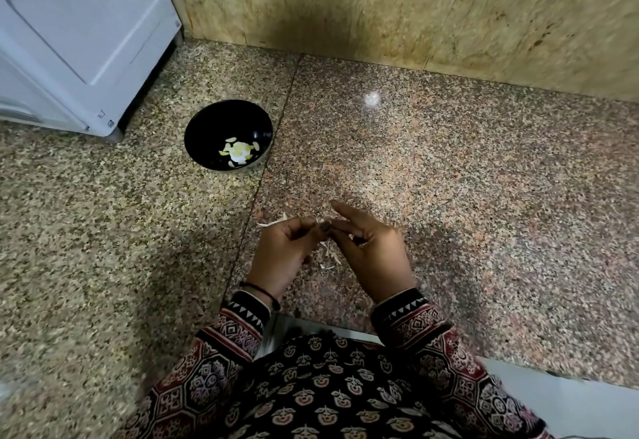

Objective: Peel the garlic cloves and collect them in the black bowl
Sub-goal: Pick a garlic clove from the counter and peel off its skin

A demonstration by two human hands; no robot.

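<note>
The black bowl (pixel 207 127) stands on the granite counter at centre left, with several pale peeled garlic cloves (pixel 238 152) at its bottom. In front of it, close to my body, my left hand (pixel 287 248) and my right hand (pixel 370 248) meet fingertip to fingertip. Between them they pinch a small garlic clove (pixel 321 226), mostly hidden by the fingers. My left fingers are curled round it; my right thumb and a finger pinch it while the index finger sticks out. Thin garlic skins (pixel 328 258) lie on the counter under the hands, and another strip (pixel 273 222) shows left of my left hand.
A white appliance (pixel 79 41) stands at the back left, close to the bowl. A stone wall (pixel 415 6) closes the back of the counter. The counter's front edge (pixel 518 366) runs near my body at lower right.
</note>
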